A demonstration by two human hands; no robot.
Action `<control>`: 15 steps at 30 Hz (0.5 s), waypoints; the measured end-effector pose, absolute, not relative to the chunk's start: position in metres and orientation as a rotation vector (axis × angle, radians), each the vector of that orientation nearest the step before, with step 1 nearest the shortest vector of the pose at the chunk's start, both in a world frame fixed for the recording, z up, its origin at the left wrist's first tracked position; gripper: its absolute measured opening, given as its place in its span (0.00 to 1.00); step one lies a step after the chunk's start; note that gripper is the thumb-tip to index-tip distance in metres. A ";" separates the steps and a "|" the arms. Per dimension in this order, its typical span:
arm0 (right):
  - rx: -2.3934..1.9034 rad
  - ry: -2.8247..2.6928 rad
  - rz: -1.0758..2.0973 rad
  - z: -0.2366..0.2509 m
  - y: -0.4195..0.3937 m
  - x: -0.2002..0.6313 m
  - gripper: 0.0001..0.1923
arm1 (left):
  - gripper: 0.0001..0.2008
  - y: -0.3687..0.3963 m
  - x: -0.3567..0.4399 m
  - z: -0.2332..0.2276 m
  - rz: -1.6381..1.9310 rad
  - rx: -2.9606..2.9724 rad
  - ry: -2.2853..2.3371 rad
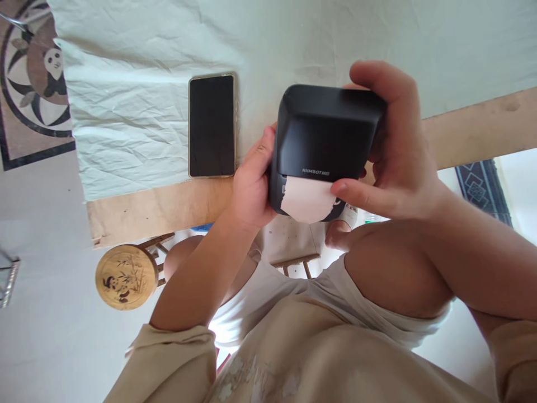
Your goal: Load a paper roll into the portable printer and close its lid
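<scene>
A black label printer [329,137] marked NIIMBOT is held up in front of me, over the table's near edge. A piece of white paper [308,198] with a ragged end sticks out of its slot. My left hand [254,182] grips the printer's left side, its fingers partly hidden behind the body. My right hand [394,145] is wrapped round the right side. Its thumb rests on the paper beside the slot, and the index finger bends over the top corner.
A phone or small tablet with a dark screen [212,126] lies on the pale green cloth [138,112] left of the printer. Bare wood [126,218] shows along the table's near edge. Below stands a round wooden stool [126,277] with a panda picture.
</scene>
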State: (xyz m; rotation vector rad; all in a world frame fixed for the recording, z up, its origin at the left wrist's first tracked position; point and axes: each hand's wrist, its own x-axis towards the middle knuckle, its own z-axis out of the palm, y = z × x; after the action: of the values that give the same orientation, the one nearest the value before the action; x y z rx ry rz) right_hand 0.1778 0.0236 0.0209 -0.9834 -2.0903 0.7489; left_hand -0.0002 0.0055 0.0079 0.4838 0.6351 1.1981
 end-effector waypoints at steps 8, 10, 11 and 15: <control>-1.059 -2.022 0.644 0.029 0.020 0.182 0.41 | 0.19 0.008 0.005 0.016 1.224 0.502 0.665; -0.994 -1.927 0.545 0.029 0.022 0.185 0.32 | 0.17 0.009 0.006 0.017 1.117 0.560 0.622; -0.960 -1.884 0.493 0.029 0.024 0.186 0.26 | 0.16 0.009 0.006 0.017 1.065 0.579 0.627; -1.032 -1.612 0.348 0.026 0.030 0.187 0.20 | 0.12 0.007 0.008 0.017 1.027 0.635 0.780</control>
State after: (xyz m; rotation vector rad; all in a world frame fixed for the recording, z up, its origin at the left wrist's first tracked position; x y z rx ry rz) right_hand 0.1874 0.0301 0.0260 -1.0322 -1.6117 0.3478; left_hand 0.0079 0.0065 0.0166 0.6352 0.7797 1.0267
